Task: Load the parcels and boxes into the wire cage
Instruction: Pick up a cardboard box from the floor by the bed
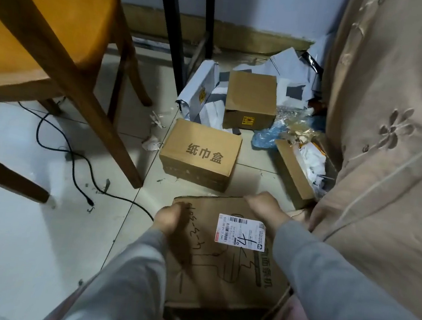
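Left hand (168, 219) and right hand (265, 206) grip cardboard box (220, 267).

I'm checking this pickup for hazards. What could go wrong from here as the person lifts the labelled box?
1. The left hand and right hand grip only the far edge of the large box, so it might tip or slip.
2. A black cable trails across the floor close by and could snag a foot.
3. The chair leg stands near the lifting path and the box could knock it.

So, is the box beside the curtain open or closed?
Open: the box lies tilted by the curtain, and crumpled white paper shows inside.
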